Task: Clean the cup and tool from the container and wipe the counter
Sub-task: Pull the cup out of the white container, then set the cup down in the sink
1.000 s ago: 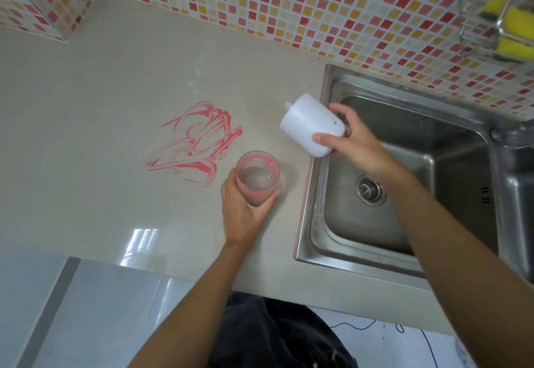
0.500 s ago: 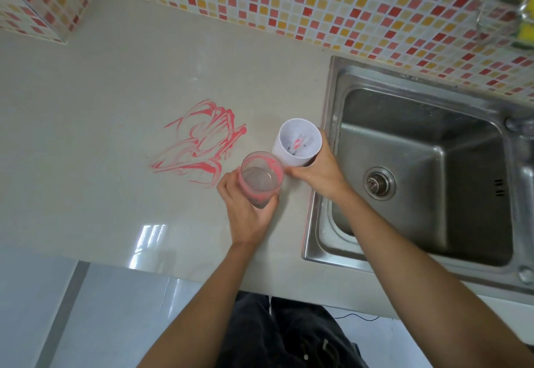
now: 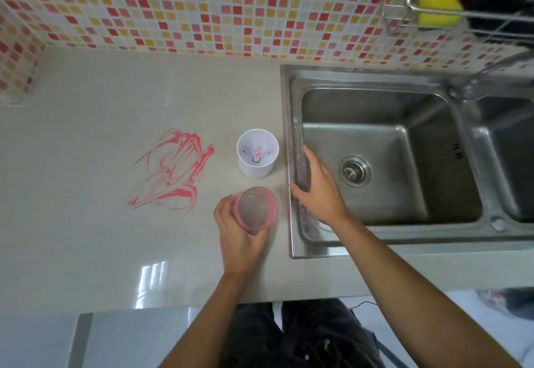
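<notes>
The left hand (image 3: 241, 237) reaches in from the near counter edge and grips the pink-smeared clear cup (image 3: 256, 211) from below, fingers wrapped around its wall, the cup standing on the counter (image 3: 86, 148). The right hand (image 3: 316, 191) lies over the left rim of the sink (image 3: 291, 125), fingers spread and holding nothing, just right of the cup. Beyond the cup, apart from both hands, the white container (image 3: 258, 152) stands upright with a pink-stained tool (image 3: 256, 153) inside; red smears (image 3: 173, 169) lie to its left, with bare counter behind up to the tiled wall (image 3: 202, 6).
</notes>
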The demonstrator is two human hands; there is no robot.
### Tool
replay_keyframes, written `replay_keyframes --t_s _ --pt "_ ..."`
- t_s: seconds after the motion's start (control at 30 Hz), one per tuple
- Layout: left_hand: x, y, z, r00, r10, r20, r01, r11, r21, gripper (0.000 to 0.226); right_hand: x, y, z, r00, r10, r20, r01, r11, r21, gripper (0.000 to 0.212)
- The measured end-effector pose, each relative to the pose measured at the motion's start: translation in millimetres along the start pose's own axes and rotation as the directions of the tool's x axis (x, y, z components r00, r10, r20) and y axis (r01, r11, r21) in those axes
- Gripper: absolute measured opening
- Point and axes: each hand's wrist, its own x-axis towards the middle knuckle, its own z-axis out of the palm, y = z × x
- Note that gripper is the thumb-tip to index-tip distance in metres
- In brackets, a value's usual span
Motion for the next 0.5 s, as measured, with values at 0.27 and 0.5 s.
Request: replay_keyframes --t_s 0.27,0.5 --pt "-7 47 59 0.922 0.237 0.306 -0.257 0.966 0.029 0.083 -75 132 -72 0.981 0.183 -0.065 -0.194 0.926 -0.323 0.071" --pt "-5 64 136 0.835 0.294 0.466 -0.472 0.818 0.329 0.08 -90 209 -128 0.968 0.237 -0.081 -0.247 0.845 -0.474 0.066"
